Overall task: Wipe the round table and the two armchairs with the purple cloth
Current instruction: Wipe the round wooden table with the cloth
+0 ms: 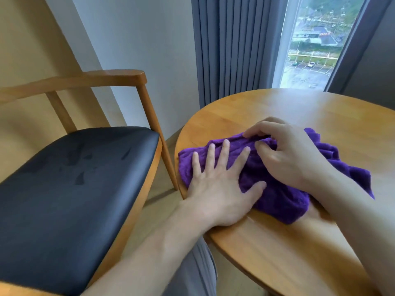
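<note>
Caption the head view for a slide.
Left hand flat on purple cloth, right hand pinching it, on round table.

You're looking from a single head-worn wide-angle view, tilted forward and down, close over the near left edge of the round table (277,248). An armchair (70,174) fills your left side, and curtains (230,48) and a window (314,41) sit ahead.
</note>
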Available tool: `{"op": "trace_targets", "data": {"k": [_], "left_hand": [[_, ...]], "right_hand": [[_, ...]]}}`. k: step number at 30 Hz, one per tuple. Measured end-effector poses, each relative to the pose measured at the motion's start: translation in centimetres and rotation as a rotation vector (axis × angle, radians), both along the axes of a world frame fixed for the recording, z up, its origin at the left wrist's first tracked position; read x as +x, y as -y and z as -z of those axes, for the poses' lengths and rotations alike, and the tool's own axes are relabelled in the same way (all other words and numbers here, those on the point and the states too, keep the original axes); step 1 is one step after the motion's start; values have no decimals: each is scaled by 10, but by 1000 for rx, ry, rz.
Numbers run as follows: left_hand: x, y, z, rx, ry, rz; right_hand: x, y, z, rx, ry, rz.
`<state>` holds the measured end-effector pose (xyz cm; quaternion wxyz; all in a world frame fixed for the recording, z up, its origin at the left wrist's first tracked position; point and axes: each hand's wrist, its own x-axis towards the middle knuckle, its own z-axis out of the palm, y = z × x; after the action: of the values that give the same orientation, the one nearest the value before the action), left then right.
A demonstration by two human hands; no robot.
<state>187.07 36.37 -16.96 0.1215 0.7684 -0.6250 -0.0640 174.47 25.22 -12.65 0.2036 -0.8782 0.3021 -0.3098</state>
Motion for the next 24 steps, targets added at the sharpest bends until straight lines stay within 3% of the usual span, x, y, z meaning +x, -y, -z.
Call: {"op": "trace_targets", "data": {"k": [8,17,24], "left_hand": [[63,37,-10,163,22,-8],[49,-58,2,10,12,284],[106,34,-23,200,59,74]], "right_hand": [[-14,13,3,105,-18,45],[-15,2,-1,99,6,-12],[-10,-5,2,133,-40,-52]]}}
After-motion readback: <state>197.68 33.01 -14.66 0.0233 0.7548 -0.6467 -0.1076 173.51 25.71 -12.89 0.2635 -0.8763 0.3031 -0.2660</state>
